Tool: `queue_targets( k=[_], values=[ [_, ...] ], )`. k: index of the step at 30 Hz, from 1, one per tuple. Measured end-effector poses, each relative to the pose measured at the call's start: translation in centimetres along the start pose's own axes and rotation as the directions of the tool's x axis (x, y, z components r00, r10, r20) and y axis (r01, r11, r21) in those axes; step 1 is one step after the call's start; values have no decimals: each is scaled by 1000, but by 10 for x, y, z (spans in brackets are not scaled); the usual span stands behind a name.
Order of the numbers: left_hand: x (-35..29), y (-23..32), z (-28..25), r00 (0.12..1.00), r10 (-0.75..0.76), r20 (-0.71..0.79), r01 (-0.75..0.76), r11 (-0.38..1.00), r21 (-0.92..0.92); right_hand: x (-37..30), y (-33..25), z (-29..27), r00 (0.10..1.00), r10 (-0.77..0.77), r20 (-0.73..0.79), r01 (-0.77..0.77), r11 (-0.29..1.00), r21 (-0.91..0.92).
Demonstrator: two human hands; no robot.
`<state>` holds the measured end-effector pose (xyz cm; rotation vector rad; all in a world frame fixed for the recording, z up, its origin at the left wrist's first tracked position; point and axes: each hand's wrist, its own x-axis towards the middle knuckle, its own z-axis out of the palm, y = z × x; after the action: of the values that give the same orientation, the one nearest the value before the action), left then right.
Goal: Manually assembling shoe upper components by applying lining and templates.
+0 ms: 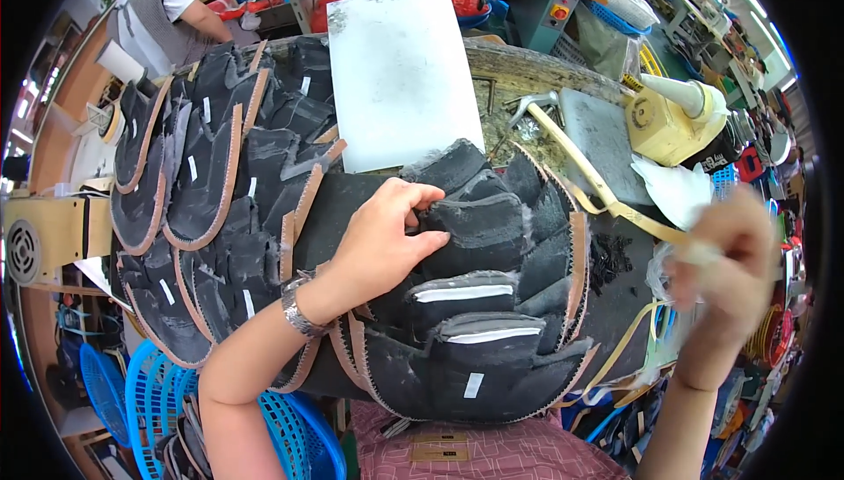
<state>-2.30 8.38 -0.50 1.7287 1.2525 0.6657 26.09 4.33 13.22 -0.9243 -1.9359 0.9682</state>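
Several black, fuzzy-backed pieces with pinked tan edges lie overlapped in front of me, some bearing white strips. My left hand (382, 236) rests at the upper middle of the nearest black piece (479, 229), thumb and forefinger apart at its folded edge, the other fingers curled. A metal watch is on that wrist. Out to the right, my right hand (725, 247) is raised and smeared by motion, its fingers curled. A narrow yellow strip (646, 221) runs from beside the hammer up to these fingers, which appear closed on it.
A white board (404, 80) lies at the back. Right of it are a hammer (576, 155), a grey slab (607, 146) and a cream pot with a cone (673, 120). More black pieces (207, 181) are stacked left. Blue baskets (145, 392) stand below; a person (163, 18) sits far left.
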Motion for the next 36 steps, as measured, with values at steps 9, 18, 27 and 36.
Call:
queue_targets(
  k=[9,18,27,36],
  values=[
    [-3,9,3,991,120,-63,-124,991,-57,51,66,96,804,502,319,-482,864,-145],
    [-3,14,-7,992,-60,113,95,937,-336,55,70,101,767,595,240,-602,797,-52],
    [-2,10,3,994,-15,-110,-6,983,-185,0,50,58,843,537,-17,-529,824,-203],
    [19,19,9,957,291,10,-289,945,154,-10,56,37,829,502,-246,-554,797,-241]
  ],
)
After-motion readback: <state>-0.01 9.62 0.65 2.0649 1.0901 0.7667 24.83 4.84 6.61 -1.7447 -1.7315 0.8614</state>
